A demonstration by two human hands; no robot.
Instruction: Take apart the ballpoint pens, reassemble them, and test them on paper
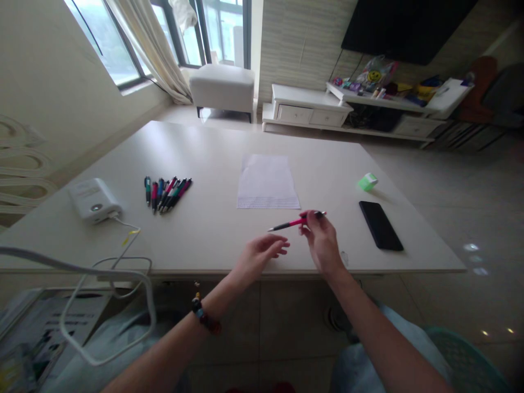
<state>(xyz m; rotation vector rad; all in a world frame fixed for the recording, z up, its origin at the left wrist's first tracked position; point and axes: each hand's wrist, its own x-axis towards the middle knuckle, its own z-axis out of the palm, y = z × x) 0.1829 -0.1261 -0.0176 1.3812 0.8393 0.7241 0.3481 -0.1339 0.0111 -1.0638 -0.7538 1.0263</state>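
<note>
red-and-black pen (293, 222): in the right grip, above the counter, just off the near edge of the white sheet (268, 183); tip to the left, far end slightly raised.
right grip (322, 238): fingers and thumb clamped on the pen near its far end; forearm enters from the lower right.
left grip (262, 254): holding nothing, fingers loosely curled and apart from the pen, just below its tip; forearm enters from the lower left, beaded bracelet (201, 315) at the wrist.
counter (213, 234): white, smooth, lit from the window side.
counter, left: pen group (167, 195), side by side; white device (94, 201) with a white cable (126, 248).
counter, right: black phone (380, 225); green-and-white box (368, 182) beyond it.
room, far side: windows (223, 30), pale curtain (149, 46), white padded bench (223, 87), white cabinet (309, 103), dark screen (405, 27) on the wall.
</note>
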